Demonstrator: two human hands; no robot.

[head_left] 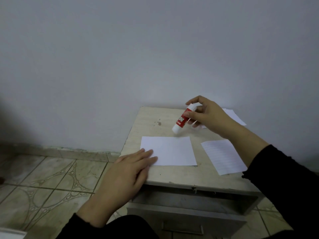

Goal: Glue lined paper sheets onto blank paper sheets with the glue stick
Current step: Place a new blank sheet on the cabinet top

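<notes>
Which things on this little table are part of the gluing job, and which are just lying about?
In the job: glue stick in right hand; blank sheet under left hand; lined sheet; paper stack behind.
Lying about: nothing loose; only the table's drawer.

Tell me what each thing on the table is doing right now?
glue stick: tilted, held in right hand, tip near the paper.
blank sheet: flat, left hand pressing its corner.
lined sheet: lying loose, untouched.
paper stack: lying behind right hand.
</notes>
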